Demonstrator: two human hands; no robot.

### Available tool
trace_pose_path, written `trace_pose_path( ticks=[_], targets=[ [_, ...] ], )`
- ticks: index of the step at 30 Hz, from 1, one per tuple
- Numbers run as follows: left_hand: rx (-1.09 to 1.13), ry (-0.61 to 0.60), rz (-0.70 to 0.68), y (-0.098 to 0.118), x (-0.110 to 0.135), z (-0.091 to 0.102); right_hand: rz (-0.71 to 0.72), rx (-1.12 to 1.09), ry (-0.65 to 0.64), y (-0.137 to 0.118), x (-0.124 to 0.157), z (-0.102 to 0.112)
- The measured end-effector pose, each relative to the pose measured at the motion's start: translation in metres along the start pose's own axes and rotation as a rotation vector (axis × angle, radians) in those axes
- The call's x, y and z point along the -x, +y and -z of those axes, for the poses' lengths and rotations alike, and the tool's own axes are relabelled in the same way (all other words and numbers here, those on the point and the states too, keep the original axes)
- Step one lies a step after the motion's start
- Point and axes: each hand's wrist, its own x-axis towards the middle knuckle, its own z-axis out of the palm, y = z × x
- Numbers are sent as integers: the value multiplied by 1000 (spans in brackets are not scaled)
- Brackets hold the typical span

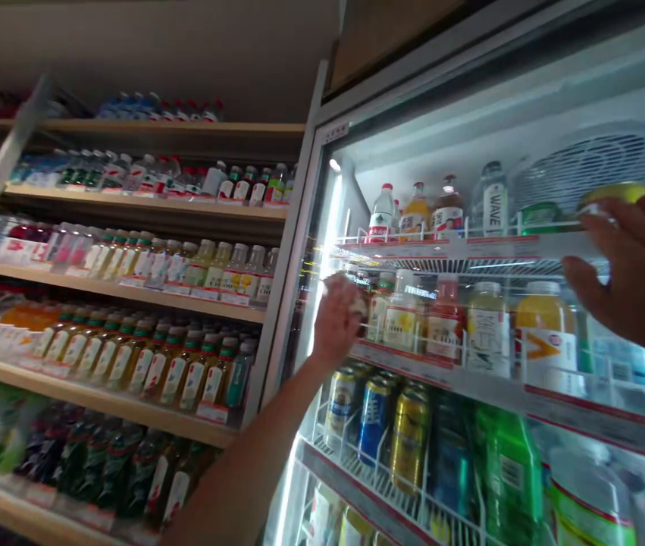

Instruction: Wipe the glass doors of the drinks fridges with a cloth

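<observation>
I face an open drinks cooler (322, 227). My left hand (338, 318) reaches into its second shelf at the left end, fingers curled round a bottle (361, 303) that is mostly hidden by the hand. My right hand (637, 277) is raised at the right edge, fingers spread over the upper shelf rail (470, 246), close to a yellow-lidded can (612, 197). Bottles of juice and water (447, 205) stand on the top shelf. More juice bottles (546, 326) line the second shelf.
Cans (376, 417) and green bottles (512, 470) fill the lower wire shelf. Wooden wall shelves (117, 288) to the left carry rows of bottled drinks. The cooler's open glass door edge (1, 171) leans across the far left. A fan grille (589, 163) sits inside, top right.
</observation>
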Motion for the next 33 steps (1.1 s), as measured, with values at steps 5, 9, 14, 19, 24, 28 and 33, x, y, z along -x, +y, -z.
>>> trace_pose_path(
  ticks=[5,9,14,19,24,28,33],
  targets=[
    [-25,99,229,-16,11,-2,42,35,-7,-2,0,1],
    [87,-31,-163,53,1,-13,51,65,14,0,0,-2],
    [26,-113,-165,19,12,0,70,51,42,-1,3,0],
    [-53,72,283,-37,36,10,53,57,40,-6,6,2],
    [79,-67,-186,52,26,-7,17,67,9,-10,9,5],
    [90,-129,-387,54,7,-7,14,54,12,-8,10,6],
    [-53,71,184,-20,-14,-7,18,55,25,-8,11,5]
  ],
)
